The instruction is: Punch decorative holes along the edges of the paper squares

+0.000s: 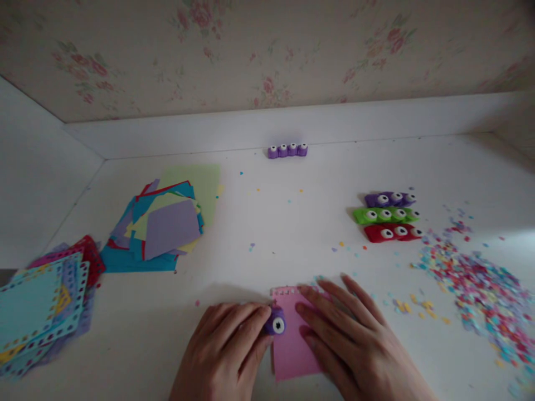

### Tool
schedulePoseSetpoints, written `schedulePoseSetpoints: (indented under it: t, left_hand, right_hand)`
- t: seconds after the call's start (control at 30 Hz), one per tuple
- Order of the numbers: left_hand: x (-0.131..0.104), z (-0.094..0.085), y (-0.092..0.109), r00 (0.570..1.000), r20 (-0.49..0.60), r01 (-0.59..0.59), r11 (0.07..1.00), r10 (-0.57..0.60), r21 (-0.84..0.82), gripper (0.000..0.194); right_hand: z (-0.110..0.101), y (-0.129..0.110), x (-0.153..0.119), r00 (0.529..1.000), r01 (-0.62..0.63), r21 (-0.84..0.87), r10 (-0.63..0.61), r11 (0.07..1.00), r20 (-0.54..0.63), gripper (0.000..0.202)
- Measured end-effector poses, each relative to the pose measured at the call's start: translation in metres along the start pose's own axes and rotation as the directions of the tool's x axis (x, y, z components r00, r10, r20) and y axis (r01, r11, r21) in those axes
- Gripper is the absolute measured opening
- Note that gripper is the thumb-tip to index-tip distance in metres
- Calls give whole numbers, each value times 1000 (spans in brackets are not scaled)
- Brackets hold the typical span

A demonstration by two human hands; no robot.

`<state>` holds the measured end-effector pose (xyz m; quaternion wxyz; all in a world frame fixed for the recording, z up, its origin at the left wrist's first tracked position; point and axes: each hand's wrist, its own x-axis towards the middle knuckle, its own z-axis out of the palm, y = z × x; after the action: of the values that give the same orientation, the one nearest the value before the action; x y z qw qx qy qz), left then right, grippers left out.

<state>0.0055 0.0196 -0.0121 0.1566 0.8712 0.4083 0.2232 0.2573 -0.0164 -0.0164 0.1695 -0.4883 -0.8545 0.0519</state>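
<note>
A pink sheet of paper (292, 356) lies near the front of the white table, with a row of small punched holes along its top edge. At its left edge sits a small purple punch (277, 323) with a white and black button on top. My left hand (228, 345) is closed on the punch from the left, thumb and fingertips against its side. My right hand (346, 334) rests on the right part of the sheet, fingers spread and lying flat, covering the sheet's right edge.
Loose coloured paper (173, 228) is piled at the left, with punched sheets (31, 303) at the far left. Purple (287, 150), green (387, 215) and red (393, 233) punches stand in rows. Confetti (480, 284) covers the right side.
</note>
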Motion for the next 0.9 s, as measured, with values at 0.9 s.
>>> schedulePoseSetpoints:
  t: [0.9]
  left_hand:
    - [48,-15,28,817,387,463,886,-427,1,15]
  right_hand:
    - [-5,-16,-5,990,-142,67,140,988,36,32]
